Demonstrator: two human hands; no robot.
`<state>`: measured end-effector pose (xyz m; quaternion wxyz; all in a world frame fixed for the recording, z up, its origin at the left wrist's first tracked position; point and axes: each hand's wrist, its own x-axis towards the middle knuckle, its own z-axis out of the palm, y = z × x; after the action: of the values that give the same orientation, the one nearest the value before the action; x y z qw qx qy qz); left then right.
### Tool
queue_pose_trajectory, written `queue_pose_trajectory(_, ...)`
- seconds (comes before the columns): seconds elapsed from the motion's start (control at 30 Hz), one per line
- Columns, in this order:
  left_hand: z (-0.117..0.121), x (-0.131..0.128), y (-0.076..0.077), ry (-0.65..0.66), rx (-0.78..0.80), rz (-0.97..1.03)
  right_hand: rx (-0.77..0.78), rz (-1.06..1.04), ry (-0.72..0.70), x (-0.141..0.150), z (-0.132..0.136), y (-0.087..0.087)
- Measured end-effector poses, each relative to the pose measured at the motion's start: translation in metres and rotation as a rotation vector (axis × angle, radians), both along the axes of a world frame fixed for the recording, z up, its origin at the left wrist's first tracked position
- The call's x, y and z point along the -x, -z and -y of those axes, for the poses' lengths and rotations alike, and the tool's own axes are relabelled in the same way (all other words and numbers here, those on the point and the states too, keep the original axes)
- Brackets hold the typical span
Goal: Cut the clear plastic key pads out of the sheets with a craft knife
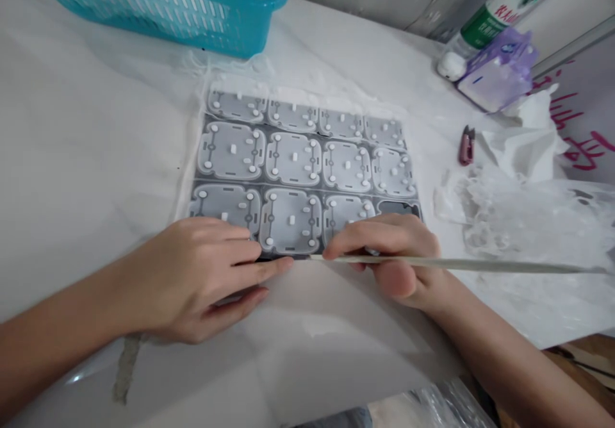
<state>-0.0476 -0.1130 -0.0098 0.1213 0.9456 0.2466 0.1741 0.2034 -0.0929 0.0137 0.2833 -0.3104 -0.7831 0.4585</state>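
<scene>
A flat grey mould plate point(259, 188) lies on the table, with rows of rounded-square translucent pieces and small white pegs on them. Whitish film runs along its edges. One cell point(398, 208) at the front right looks darker than the others. My left hand point(202, 274) rests on the plate's front left corner, fingers stretched out, its index fingertip close to the tip of a long thin pale stick point(461, 263). Between the thumb and fingers of my right hand point(398, 245), the stick is held along the plate's front edge. That hand covers part of the front right cells.
A turquoise basket point(230, 24) stands at the back left. Back right are a bottle point(494, 18) and a purple packet point(502, 72). Small red snips point(466, 145), white tissue point(519, 146) and a heap of translucent scraps point(533, 223) lie on the right.
</scene>
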Motion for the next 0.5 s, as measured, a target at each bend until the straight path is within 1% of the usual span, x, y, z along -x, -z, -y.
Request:
queue_pose_trajectory(0.2,0.0003,0.0001,-0.0006,-0.007,0.0,-0.007,0.024,-0.027,-0.05,0.0009,-0.0009,0.001)
queue_pose_trajectory(0.33,0.001,0.0003,-0.0003,-0.009,-0.001,0.014,0.006,0.006,-0.061,0.0006,-0.0007,0.0015)
queue_pose_trajectory(0.4,0.0015,0.0003,0.0002,-0.016,0.007,0.017,-0.043,0.036,-0.066,0.0013,-0.0001,0.0013)
queue_pose_trajectory(0.5,0.0019,0.0001,0.0009,-0.017,0.018,0.028,-0.212,0.086,-0.063,0.0035,0.0008,0.0004)
